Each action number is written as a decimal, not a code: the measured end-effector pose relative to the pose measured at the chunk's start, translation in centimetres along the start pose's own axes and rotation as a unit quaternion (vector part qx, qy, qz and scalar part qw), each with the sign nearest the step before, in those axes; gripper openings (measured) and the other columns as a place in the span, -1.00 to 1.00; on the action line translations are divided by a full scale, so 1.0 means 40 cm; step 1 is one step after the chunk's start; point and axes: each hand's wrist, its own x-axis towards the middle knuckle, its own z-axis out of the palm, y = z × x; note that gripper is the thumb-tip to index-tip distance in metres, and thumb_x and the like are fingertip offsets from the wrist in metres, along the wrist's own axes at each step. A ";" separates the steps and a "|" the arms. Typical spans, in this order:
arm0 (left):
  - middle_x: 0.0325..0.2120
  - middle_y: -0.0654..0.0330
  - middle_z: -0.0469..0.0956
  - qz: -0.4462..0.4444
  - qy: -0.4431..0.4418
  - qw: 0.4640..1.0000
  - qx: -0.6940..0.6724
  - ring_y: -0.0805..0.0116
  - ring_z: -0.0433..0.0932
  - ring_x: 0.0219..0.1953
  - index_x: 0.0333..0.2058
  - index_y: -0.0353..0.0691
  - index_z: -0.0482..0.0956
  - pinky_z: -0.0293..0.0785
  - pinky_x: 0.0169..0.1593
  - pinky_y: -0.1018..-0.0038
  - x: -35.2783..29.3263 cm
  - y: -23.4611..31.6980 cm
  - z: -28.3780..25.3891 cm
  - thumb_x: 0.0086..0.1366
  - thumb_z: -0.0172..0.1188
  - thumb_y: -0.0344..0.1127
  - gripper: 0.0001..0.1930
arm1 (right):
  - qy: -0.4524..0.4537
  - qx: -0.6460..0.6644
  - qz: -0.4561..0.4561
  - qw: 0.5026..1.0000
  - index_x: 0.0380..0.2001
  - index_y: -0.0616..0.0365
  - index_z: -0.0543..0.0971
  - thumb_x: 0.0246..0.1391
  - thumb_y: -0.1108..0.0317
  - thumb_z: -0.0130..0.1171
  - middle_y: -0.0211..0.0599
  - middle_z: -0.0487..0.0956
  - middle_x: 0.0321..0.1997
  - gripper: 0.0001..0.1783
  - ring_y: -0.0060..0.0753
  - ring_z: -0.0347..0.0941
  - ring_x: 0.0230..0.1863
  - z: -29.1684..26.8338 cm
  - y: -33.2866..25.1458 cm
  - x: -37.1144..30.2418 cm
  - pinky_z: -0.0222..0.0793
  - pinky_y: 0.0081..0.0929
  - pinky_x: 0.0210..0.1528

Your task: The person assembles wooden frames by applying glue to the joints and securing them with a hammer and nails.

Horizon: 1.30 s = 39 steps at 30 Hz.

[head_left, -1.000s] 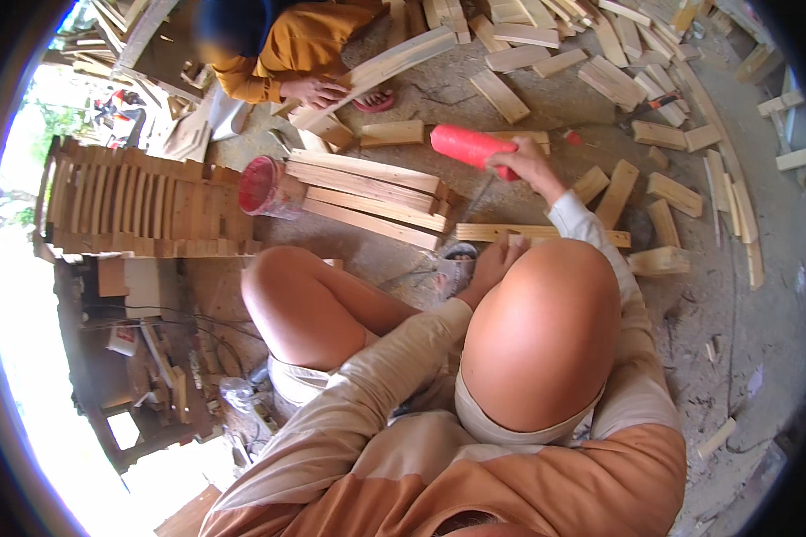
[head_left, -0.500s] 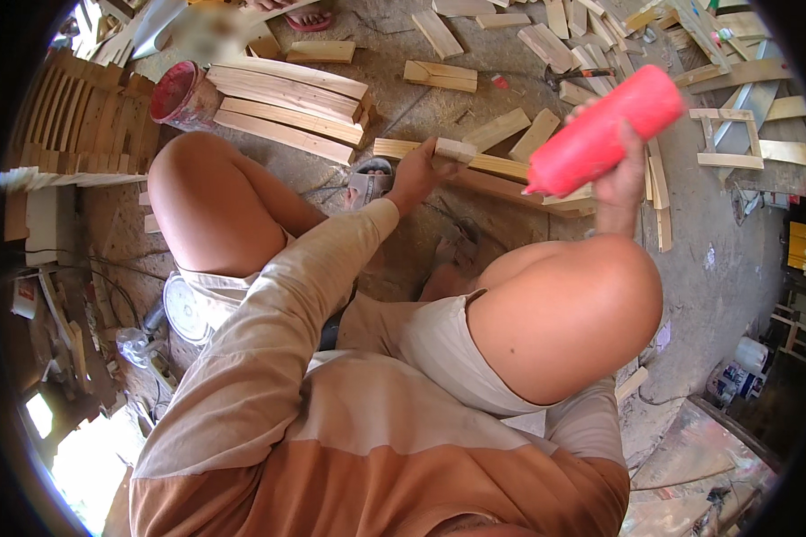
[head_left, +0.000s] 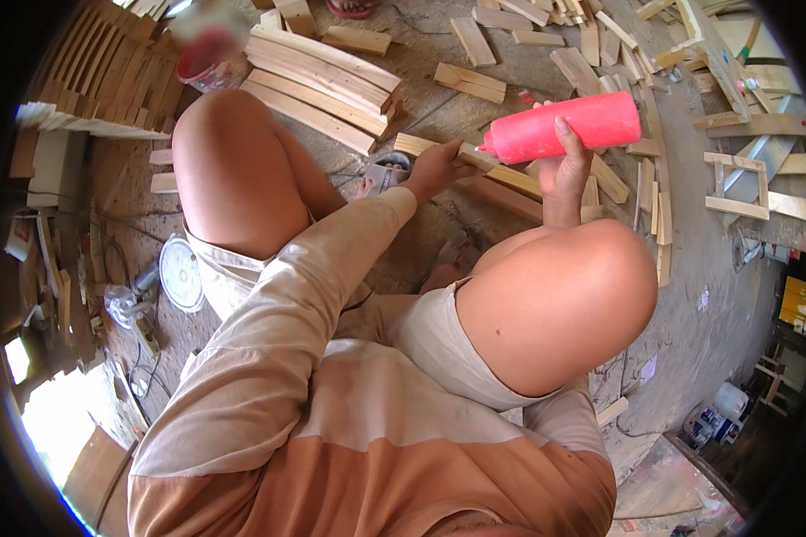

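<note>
My right hand is wrapped round a pink squeeze bottle. The bottle lies nearly level, its narrow nozzle pointing left. Just left of the nozzle tip is my left hand, its fingers closed on a short wooden block, mostly hidden by the fingers and the bottle. Beneath both hands, a long pale board lies on the floor between my feet.
Long planks lie beside a red bucket at the far left. Stacked wooden pieces stand left of it. Offcuts cover the far floor. At right lies a small wooden frame; a round white lid is by my left thigh.
The bottle has moved left and tipped from slanting to nearly level, its nozzle now close to my left hand. My left hand has shifted slightly in the view, and the block shows less.
</note>
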 end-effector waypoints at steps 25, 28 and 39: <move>-0.38 -0.08 0.63 -0.007 0.024 1.000 0.008 -0.18 0.60 -0.24 -0.22 -0.19 0.53 0.46 -0.21 0.04 0.011 -0.025 0.031 0.07 0.45 0.13 -0.46 | -0.022 -0.141 -0.020 0.990 0.01 0.20 0.46 -0.10 0.63 0.40 -0.21 0.59 -0.09 -0.44 -0.26 0.57 -0.05 -0.020 0.029 0.008 0.49 -0.22 0.10; -0.37 -0.08 0.63 -0.002 0.028 1.000 0.005 -0.19 0.60 -0.23 -0.22 -0.20 0.53 0.46 -0.20 0.03 0.010 -0.026 0.029 0.07 0.44 0.14 -0.46 | -0.027 -0.154 -0.037 0.987 0.04 0.23 0.44 -0.05 0.62 0.36 -0.14 0.59 -0.09 -0.45 -0.17 0.58 -0.04 -0.032 0.015 0.005 0.49 -0.13 0.15; -0.26 -0.09 0.67 -0.004 -0.012 1.000 -0.007 -0.13 0.62 -0.12 -0.06 -0.30 0.55 0.50 -0.11 0.13 0.022 -0.031 0.030 0.10 0.45 0.07 -0.39 | 0.064 -0.202 -0.088 0.973 0.00 0.22 0.47 -0.08 0.61 0.39 -0.23 0.59 -0.07 -0.47 -0.33 0.54 -0.04 -0.134 -0.188 -0.029 0.46 -0.30 0.08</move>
